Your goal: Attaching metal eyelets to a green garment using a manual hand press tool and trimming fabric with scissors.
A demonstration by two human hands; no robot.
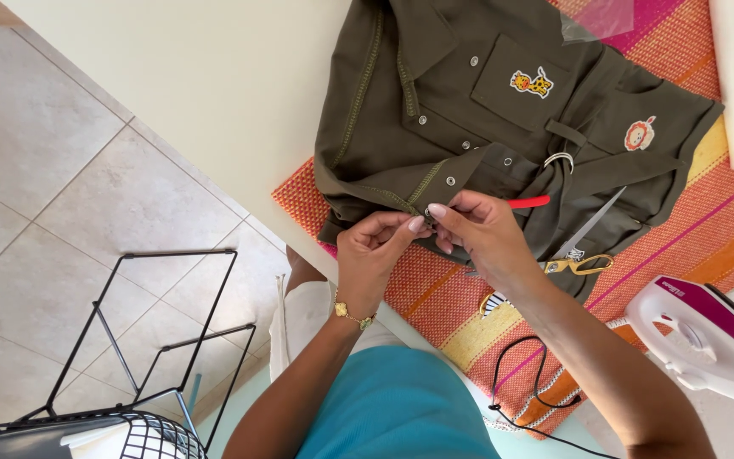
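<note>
An olive-green garment (469, 110) with metal snaps, a giraffe patch (531, 82) and a lion patch (640, 134) lies spread on a striped orange and pink cloth (690, 229). My left hand (373, 255) and my right hand (482, 234) meet at the garment's lower edge, fingertips pinching the fabric around a small metal snap (429, 213). A red-handled tool (528, 202) pokes out just behind my right hand. Gold-handled scissors (584, 246) lie on the garment to the right of that hand.
A white and magenta iron (707, 336) stands at the right, its black cord (528, 374) looping over the cloth. The white table (214, 85) ends at a diagonal edge; tiled floor (61, 195) and a black wire rack (155, 340) lie below left.
</note>
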